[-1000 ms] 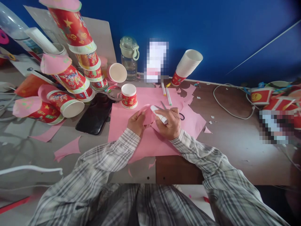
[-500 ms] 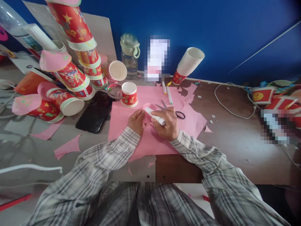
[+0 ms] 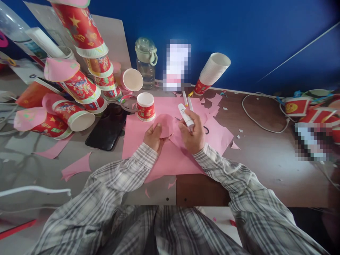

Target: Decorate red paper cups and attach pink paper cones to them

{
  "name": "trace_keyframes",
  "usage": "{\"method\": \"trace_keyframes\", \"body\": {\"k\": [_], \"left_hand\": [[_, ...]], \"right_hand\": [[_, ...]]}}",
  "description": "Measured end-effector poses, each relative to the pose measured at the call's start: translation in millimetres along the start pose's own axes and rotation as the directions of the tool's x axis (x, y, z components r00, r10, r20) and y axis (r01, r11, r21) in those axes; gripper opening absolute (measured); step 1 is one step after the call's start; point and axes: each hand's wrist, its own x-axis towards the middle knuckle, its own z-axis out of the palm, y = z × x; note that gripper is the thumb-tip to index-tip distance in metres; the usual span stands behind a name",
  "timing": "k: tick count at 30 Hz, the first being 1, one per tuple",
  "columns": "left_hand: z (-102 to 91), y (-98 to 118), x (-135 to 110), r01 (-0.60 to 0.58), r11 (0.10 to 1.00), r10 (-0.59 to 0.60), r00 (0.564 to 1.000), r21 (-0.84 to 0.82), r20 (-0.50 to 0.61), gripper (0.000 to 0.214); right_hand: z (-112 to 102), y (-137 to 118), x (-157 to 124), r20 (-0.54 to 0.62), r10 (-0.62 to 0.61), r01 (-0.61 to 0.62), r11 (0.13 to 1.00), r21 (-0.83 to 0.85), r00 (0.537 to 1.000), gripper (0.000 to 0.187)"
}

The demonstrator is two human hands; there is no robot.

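Note:
My left hand (image 3: 153,138) pinches a rounded piece of pink paper (image 3: 165,124) between thumb and fingers, above a large pink sheet (image 3: 135,145). A white glue stick (image 3: 185,115) is held in my right hand (image 3: 196,137), tilted, its upper end pointing away from me. Behind that hand, the scissors (image 3: 207,130) lie mostly covered, with part of a black handle showing. A short red paper cup (image 3: 146,110) with a white rim stands just beyond my left hand. Two white markers (image 3: 185,99) lie past my right hand.
Red paper cups with pink paper tops (image 3: 62,69) crowd the left, beside a tall cup tower (image 3: 85,32). A black phone (image 3: 106,131) lies nearer. At the back are a water bottle (image 3: 146,63) and stacked cups (image 3: 214,72). A white cable (image 3: 255,124) loops on the right.
The glue stick in my right hand has lifted off the pink paper, moving right and away from me. The rounded paper in my left hand now shows more fully.

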Motion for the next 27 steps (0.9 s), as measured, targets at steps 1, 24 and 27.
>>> {"method": "trace_keyframes", "body": {"k": [1, 24, 27], "left_hand": [[0.6, 0, 0, 0.001, 1.000, -0.001, 1.000, 0.005, 0.011, 0.031], [-2.8, -6, 1, 0.039, 0.997, -0.037, 0.999, 0.073, -0.022, 0.037], [-3.6, -6, 1, 0.012, 0.998, -0.013, 1.000, 0.063, 0.011, 0.027]], "right_hand": [[4, 2, -1, 0.022, 0.036, -0.037, 0.999, 0.027, 0.999, 0.050], [-14, -5, 9, 0.104, -0.256, 0.265, 0.960, -0.086, 0.961, 0.033], [-10, -15, 4, 0.099, -0.432, 0.439, 0.896, -0.068, 0.897, 0.026]]}}
